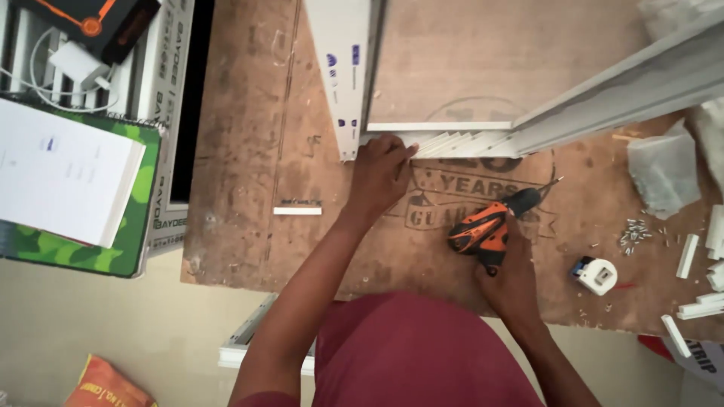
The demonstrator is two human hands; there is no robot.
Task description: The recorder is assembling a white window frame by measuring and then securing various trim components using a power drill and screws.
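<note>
Plywood worktop [241, 151]: bears a window frame corner [422, 139], set at centre toward the far edge. Left hand [381, 173] rests on the near edge of that corner. Cordless drill [490, 226] lies nearer the person and to the right of the left hand, with the right hand [513, 279] on its grip. Tape measure [596, 275] right of the drill; heap of screws [633, 232] just beyond the tape. Profile offcuts [697, 298] along the right edge. Short strip [297, 211] left of the left hand. Notepad [64, 177] on a stack left of the worktop.
</note>
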